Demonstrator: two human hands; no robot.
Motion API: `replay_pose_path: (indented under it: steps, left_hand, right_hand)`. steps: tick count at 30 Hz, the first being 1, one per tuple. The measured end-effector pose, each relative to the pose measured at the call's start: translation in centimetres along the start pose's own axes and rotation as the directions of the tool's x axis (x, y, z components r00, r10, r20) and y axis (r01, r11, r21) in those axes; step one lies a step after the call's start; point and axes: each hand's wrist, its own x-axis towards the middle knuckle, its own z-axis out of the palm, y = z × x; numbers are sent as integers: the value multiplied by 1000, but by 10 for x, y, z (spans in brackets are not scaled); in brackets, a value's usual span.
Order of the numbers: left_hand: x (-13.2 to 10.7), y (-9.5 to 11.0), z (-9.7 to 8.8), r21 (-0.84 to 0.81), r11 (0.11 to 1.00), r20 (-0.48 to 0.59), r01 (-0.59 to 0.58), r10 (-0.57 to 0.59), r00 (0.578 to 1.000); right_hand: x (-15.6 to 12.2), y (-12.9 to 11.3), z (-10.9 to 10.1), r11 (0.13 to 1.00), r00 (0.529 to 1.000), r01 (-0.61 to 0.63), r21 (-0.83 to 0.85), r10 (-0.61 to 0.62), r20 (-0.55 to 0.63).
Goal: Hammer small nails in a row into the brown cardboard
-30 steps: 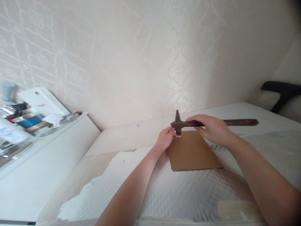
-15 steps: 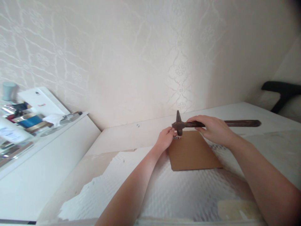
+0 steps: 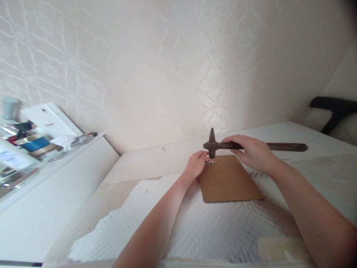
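My right hand [image 3: 252, 153] is wrapped around the dark handle of a hammer [image 3: 212, 146], its head over the far edge of a brown cardboard sheet [image 3: 230, 184]. At the sheet's far left corner is my left hand [image 3: 197, 163], its fingers drawn together just below and left of the hammer head. What they pinch, if anything, is too small to make out. A short row of small shiny metal pieces [image 3: 209, 163] sits by those fingertips on the cardboard. The sheet lies flat on a silvery quilted covering [image 3: 195, 227].
A pale patterned wall [image 3: 156, 82] rises behind the white tabletop [image 3: 145, 160]. On the left, a white cabinet [image 3: 64, 208] carries a white box [image 3: 51, 121], a pale blue cup [image 3: 10, 108] and assorted items. Part of a black chair [image 3: 333, 108] shows at right.
The hammer head has risen slightly and tilted, with my right hand still around the handle. My left hand and the cardboard stay in place.
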Motion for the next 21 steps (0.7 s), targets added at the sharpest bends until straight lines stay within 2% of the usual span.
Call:
replay_pose_path:
  steps: [5,10,15,21]
  left_hand:
    - [1,-1,0,30,999,-21,-16,17,1000]
    - [-1,4,0,-12,1000,20,11,-11,1000]
    - [0,3,0,34,999,-32,-3,4,999]
    - [0,1,0,-9,1000,9,-6,6,1000]
  right_hand:
    - [-1,1,0,1000,998,23,5,-24,55]
    - [0,1,-1,1000,1000,-15,-5,15,-3]
    - [0,2,0,1000,998,8,18,-9,63]
    - [0,4,1,999,1000,-21,24,21,16]
